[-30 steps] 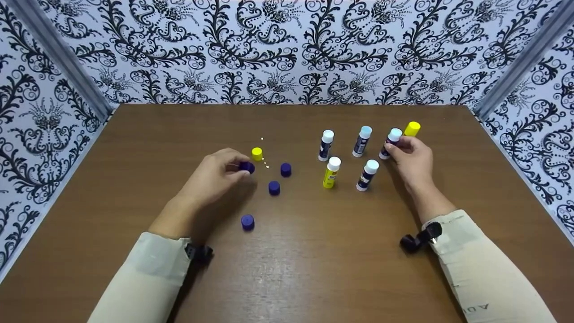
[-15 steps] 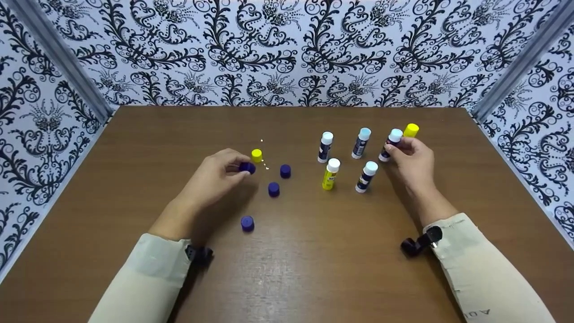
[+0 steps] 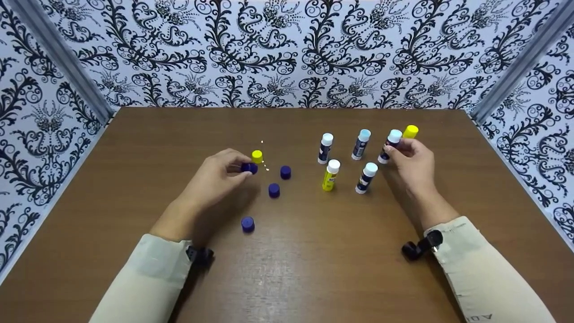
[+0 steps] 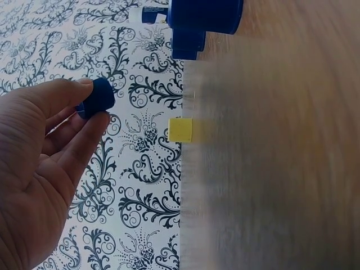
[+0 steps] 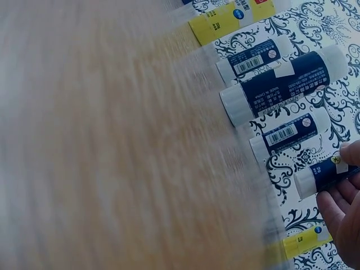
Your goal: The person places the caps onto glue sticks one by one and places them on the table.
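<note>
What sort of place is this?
Probably a small recording booth: black-and-white patterned panels enclose a brown tabletop on three sides, and a black device sits at each wrist.

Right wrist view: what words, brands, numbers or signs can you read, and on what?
"MADE IN CHINA": the largest-looking dark-blue glue stick; its other lines are too blurred.
"20g": the upper yellow glue stick; its other print is too blurred.
Too small: digits and round signs on two barcoded glue sticks, print on the lower yellow glue stick and held glue stick.
</note>
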Available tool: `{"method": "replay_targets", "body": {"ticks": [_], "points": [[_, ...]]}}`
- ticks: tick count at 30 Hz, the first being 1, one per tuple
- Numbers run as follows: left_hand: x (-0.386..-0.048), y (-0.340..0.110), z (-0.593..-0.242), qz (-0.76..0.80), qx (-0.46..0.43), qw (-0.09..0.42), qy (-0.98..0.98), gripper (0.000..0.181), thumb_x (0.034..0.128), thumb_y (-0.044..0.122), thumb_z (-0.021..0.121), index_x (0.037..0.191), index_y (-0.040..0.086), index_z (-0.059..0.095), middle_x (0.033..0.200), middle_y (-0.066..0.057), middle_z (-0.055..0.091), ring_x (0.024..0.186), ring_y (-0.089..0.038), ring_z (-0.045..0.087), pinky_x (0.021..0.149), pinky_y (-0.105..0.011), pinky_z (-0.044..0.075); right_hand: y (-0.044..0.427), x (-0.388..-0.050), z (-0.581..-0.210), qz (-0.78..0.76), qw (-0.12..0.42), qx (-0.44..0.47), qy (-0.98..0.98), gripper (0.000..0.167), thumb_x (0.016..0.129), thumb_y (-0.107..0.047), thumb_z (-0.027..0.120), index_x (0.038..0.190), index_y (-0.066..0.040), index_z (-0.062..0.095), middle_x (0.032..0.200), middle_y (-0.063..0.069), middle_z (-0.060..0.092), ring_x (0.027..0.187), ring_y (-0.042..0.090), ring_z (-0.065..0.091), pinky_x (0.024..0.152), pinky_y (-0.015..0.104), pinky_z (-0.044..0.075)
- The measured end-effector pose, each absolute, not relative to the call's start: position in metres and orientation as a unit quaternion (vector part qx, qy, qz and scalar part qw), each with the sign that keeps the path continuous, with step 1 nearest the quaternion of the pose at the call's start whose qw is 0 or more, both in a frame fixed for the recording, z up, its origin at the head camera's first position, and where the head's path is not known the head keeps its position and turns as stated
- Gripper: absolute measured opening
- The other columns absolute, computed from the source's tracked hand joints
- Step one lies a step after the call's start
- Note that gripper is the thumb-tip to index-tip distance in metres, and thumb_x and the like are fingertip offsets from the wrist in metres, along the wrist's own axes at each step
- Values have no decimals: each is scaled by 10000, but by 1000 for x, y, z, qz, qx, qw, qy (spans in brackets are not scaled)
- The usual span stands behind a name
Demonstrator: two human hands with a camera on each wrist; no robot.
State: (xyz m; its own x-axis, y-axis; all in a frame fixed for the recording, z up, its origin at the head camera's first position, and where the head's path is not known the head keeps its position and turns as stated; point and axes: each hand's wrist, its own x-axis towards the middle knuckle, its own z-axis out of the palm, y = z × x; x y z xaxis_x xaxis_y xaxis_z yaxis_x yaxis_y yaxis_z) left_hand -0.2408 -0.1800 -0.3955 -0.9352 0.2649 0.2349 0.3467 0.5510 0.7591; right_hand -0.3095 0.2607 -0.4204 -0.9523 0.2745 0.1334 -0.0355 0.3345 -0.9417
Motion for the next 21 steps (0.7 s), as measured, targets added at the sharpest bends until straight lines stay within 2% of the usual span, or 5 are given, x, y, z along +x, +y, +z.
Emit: {"method": "replay_targets", "body": {"ticks": [9,15,21], "points": [[-240,-177,-395,-464,-180,52,-866,216,921,23,765,1133,7,730,1164,-130,689,1081,-293,728,1006,-496,591,262,-307,-414,548,145,-73,-820,442,951,-278,773,1269,10,666,1115,-1,694,973,49,654,856,99,535],[-239,-177,-394,-456,-186,62,-868,223,927,38,766,1149,32,754,1171,-105,694,1080,-248,716,1006,-450,599,259,-304,-412,552,151,-66,-818,425,950,-278,774,1255,0,671,1075,-46,690,978,61,658,864,111,537],[-239,-175,-393,-454,-190,64,-868,233,925,39,769,1156,20,751,1165,-114,698,1081,-255,717,1010,-471,594,256,-301,-410,562,154,-65,-810,401,947,-272,776,1244,-22,675,1054,-69,693,985,75,655,857,122,543]]}}
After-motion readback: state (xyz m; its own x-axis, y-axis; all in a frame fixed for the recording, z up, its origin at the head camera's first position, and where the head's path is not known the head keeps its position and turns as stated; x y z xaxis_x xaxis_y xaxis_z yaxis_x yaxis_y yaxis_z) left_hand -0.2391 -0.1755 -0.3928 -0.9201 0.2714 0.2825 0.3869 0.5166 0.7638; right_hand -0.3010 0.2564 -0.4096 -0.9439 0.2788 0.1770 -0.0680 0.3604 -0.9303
